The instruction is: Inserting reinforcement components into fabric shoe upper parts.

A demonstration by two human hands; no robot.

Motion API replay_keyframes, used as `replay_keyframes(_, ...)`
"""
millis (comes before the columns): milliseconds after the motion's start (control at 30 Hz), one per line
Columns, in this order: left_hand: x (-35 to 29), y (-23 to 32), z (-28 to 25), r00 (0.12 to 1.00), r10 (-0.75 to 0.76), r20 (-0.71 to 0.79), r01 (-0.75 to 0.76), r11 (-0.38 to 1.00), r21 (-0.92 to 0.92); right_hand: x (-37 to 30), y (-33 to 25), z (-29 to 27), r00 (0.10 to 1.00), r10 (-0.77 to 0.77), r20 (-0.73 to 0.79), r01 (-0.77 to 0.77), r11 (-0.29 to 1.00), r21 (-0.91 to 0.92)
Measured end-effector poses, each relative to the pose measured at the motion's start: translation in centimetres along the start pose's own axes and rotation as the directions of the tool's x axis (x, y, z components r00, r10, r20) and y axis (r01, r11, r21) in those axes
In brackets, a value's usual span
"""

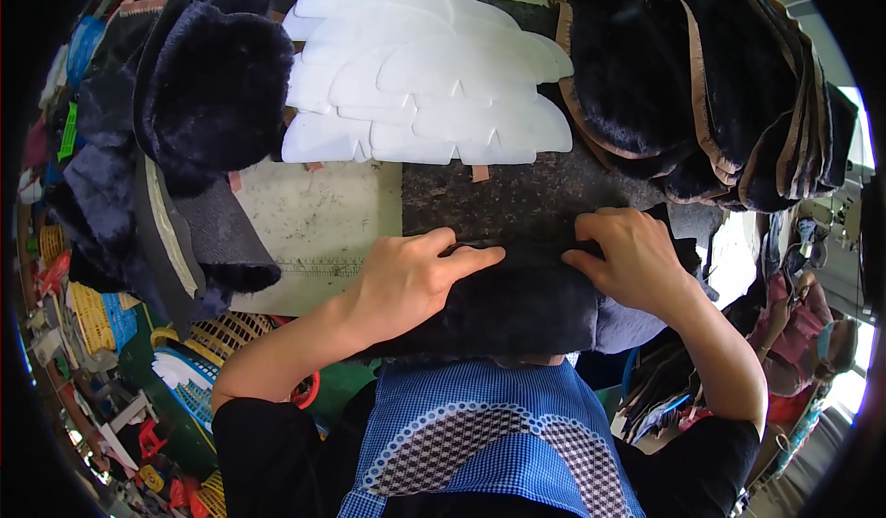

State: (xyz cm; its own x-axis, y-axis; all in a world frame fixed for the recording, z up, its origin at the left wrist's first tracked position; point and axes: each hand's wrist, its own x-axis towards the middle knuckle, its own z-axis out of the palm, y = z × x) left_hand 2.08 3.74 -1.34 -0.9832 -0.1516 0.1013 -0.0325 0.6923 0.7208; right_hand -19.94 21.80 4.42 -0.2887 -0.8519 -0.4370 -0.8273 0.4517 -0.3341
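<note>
A dark, soft-looking piece of black fabric (526,301) lies along the table's near edge, in front of my apron. My left hand (415,273) holds its far edge, with the thumb stretched across the cloth and the other fingers bent. At the right end of that edge, my right hand (632,259) grips the fabric with curled fingers and thumb. The fingertips of both hands are partly hidden. Beyond the hands, white curved sheets (452,66), each with a small notch, lie overlapped in a pile.
Black plush pieces (217,84) are heaped at the left. More plush pieces with tan edging (637,66) are stacked at the far right. A pale board with ruler marks (314,213) lies left of a dark worn surface (489,195). Baskets (235,333) stand below the table at left.
</note>
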Motion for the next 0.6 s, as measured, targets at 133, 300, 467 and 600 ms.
replay_keyframes(133,0.9,1.5,-1.2,0.993,0.012,0.116,-0.046,0.954,0.295,0.5,0.4,0.3,1.000,0.019,-0.006,-0.019,1.000,-0.013)
replay_keyframes(300,3.4,2.6,2.1,0.858,0.467,0.213,-0.504,0.845,0.178,1.7,-0.6,-2.0,0.959,0.255,0.122,-0.192,0.904,-0.382)
replay_keyframes(467,3.6,2.1,2.6,0.855,0.470,0.221,-0.517,0.811,0.273,-4.1,3.8,-0.2,0.949,-0.053,-0.310,0.022,0.994,-0.104)
replay_keyframes(600,4.9,2.4,2.9,0.840,0.448,0.306,-0.532,0.793,0.298,-4.6,4.4,0.8,0.932,-0.008,-0.363,-0.001,1.000,-0.024)
